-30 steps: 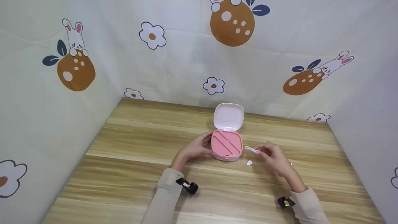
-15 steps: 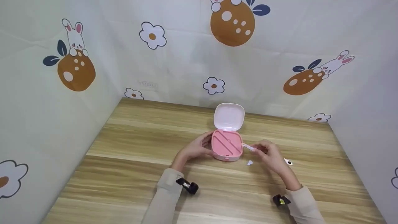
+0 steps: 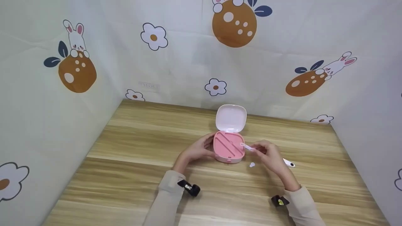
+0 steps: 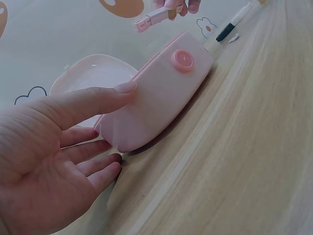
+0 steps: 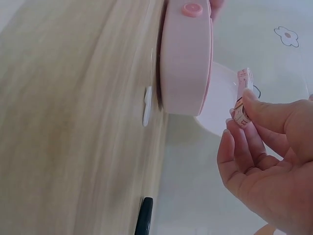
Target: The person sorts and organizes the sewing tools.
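A pink-and-white storage box [image 3: 228,159] stands on the table with its white lid [image 3: 231,117] raised at the back. Two diagonal grooves run across its pink inner tray [image 3: 223,145]. My left hand [image 3: 198,149] holds the box at its left side; in the left wrist view the thumb lies on the front wall and the fingers [image 4: 95,166] sit at the corner. Between thumb and fingers my right hand [image 3: 269,155] pinches a folded measuring tape [image 5: 243,90], printed with red numbers. The tape's free end hangs over the tray's right edge.
A small white two-lobed piece [image 3: 252,164] lies just right of the box. Farther right, partly behind the right hand, lies a pen-like tool [image 4: 234,22], white with a dark end. A patterned cloth wall [image 3: 185,62] rises behind the table.
My right hand has moved left with the measuring tape, from beside the box to over its right edge. More of the pen-like tool now shows. The left hand and box have stayed put.
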`<state>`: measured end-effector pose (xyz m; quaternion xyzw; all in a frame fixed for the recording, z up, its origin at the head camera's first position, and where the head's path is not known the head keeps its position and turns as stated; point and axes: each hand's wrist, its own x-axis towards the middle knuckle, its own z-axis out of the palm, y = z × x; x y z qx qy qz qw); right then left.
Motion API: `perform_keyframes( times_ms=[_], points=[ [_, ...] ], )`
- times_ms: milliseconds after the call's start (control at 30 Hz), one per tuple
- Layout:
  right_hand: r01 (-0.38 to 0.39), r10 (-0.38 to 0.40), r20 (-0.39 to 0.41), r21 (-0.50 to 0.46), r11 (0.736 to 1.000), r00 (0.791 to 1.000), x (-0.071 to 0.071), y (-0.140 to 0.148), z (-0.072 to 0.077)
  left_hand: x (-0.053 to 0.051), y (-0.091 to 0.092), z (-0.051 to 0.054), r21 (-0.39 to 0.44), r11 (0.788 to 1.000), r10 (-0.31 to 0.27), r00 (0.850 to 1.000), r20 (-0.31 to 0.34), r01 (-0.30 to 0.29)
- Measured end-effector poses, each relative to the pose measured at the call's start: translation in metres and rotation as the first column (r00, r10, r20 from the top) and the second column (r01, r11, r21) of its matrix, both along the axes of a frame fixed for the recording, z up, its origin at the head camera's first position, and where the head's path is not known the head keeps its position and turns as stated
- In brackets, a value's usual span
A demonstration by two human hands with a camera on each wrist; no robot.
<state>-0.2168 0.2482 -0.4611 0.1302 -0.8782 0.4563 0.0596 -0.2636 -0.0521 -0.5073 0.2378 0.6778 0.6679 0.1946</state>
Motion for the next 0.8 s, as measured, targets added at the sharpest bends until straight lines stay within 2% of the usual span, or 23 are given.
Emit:
perform_keyframes(
  times_ms=[267,600,800],
  points=[
    [0.006,-0.006,-0.011,-0.003,1.000,1.000,-0.002,-0.007,0.003,0.000,0.000,0.000,0.000,1.000,0.001,1.000,-0.004,-0.001],
    [-0.051,0.051,-0.035,0.001,0.999,0.998,-0.004,-0.015,0.004,0.001,0.000,0.002,-0.016,1.000,0.007,1.000,0.008,-0.006],
    [-0.049,0.049,-0.027,-0.001,0.999,0.998,-0.007,-0.019,0.004,0.000,0.000,0.001,-0.020,1.000,0.010,1.000,0.015,-0.010]
  ],
)
